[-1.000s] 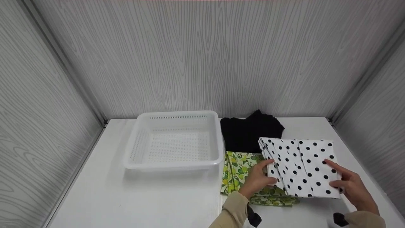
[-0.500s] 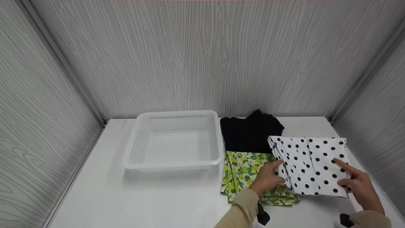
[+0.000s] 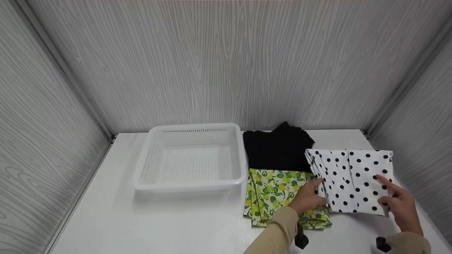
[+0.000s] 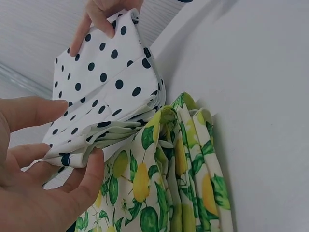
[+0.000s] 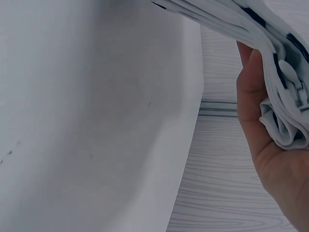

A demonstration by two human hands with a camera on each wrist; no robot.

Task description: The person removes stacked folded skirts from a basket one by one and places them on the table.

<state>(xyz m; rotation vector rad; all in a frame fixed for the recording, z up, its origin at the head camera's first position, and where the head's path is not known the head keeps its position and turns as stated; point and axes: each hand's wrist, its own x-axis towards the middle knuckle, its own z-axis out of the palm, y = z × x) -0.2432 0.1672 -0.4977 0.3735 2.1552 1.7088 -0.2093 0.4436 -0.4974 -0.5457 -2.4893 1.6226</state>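
Observation:
A folded white cloth with black polka dots [image 3: 358, 183] is held between both hands at the right of the table. My left hand [image 3: 306, 198] grips its left edge, thumb on one side and fingers tucked beneath the folds, as the left wrist view shows. At the opposite edge my right hand [image 3: 402, 206] holds the cloth; in the right wrist view its layered folds [image 5: 285, 92] lie in the palm. Partly under the left hand lies a folded lemon-print cloth [image 3: 275, 192], which the polka-dot cloth overlaps at its right side.
Behind the lemon print lies a folded black cloth [image 3: 275, 151]. To the left stands a white perforated plastic basket [image 3: 189, 185], with nothing seen in it. Grey wood-grain panels [image 3: 197, 63] enclose the white table [image 3: 169, 225] at the back and sides.
Both hands have carried the polka-dot cloth to the right, uncovering more of the lemon-print cloth. The last half second shows only a small shift. Basket and black cloth stay put.

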